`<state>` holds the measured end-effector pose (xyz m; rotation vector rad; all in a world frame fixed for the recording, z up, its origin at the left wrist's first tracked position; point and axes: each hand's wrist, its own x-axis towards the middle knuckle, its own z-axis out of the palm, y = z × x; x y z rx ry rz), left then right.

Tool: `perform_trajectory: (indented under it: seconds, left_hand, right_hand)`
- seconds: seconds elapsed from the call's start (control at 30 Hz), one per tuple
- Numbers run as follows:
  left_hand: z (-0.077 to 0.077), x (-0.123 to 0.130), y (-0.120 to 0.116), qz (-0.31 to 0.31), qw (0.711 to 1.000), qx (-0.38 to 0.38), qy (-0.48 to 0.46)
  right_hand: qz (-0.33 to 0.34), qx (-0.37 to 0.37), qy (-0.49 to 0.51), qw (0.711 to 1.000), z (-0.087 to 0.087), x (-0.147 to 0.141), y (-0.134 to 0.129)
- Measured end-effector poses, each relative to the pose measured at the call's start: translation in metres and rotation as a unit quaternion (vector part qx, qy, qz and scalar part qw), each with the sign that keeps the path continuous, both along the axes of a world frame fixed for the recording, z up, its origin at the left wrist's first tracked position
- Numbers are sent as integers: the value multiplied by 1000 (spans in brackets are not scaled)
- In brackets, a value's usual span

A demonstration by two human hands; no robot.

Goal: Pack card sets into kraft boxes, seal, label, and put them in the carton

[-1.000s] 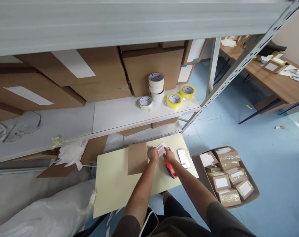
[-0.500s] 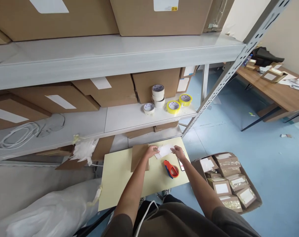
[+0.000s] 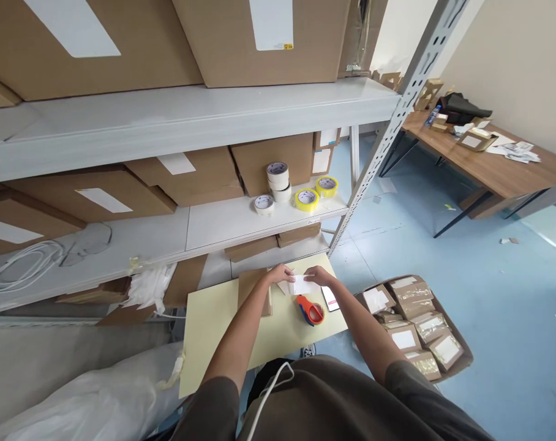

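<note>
Between my two hands a small white paper slip [image 3: 302,285] is stretched above the pale yellow tabletop [image 3: 214,331]. My left hand [image 3: 281,274] pinches its left end, and my right hand [image 3: 320,276] grips the other end. Part of another white paper [image 3: 282,286] shows under the left fingers. A flat brown cardboard box [image 3: 253,291] lies to the left, partly behind my left forearm. Just below the slip sits a red and blue tape dispenser [image 3: 310,310]. A phone [image 3: 330,298] with a lit screen rests beside my right wrist.
A large open carton [image 3: 464,361] of taped, labelled boxes stands on the floor to the right. Metal shelving [image 3: 232,229] ahead bears cartons, white tape rolls [image 3: 278,177] and yellow tape rolls [image 3: 306,199]. A wooden desk [image 3: 498,159] is at far right.
The view has turned to the right. My hands have come closer together, and the slip between them now looks narrower and folded or tilted.
</note>
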<state>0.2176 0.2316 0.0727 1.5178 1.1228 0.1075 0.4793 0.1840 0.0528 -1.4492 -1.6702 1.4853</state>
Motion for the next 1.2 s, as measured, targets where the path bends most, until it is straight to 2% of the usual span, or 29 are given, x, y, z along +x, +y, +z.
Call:
perform_trajectory:
  seconds: [0.2, 0.37, 0.6, 0.73, 0.87, 0.97, 1.03, 1.1, 1.2]
  left_hand:
    - [3, -6, -2, 7, 1000, -14, 26]
    - [2, -10, -4, 70, 998, 5, -3]
    - [-11, 4, -5, 161, 985, 31, -55]
    - [-21, 8, -9, 183, 979, 40, -84]
    - [-21, 17, -17, 205, 974, 86, -53]
    - [-12, 19, -24, 246, 956, 147, -62]
    - [-3, 12, -30, 264, 950, 151, -77]
    - [5, -2, -41, 246, 958, 115, -98]
    - [10, -24, -67, 166, 978, 55, -117]
  right_hand:
    - [-8, -45, 31, 998, -8, -4, 1]
    - [-63, -74, 70, 993, -15, 8, -6]
    - [-124, -61, 75, 987, -2, 33, -6]
    - [-140, -57, 77, 986, 8, 48, -8]
    - [-88, -25, 76, 993, 23, 39, -7]
    - [-33, 11, 41, 999, 37, 18, -1]
    - [1, 35, -4, 999, 46, 1, 5]
    - [46, 61, -54, 996, 55, -18, 10]
    - [125, 103, -119, 980, 67, -58, 14]
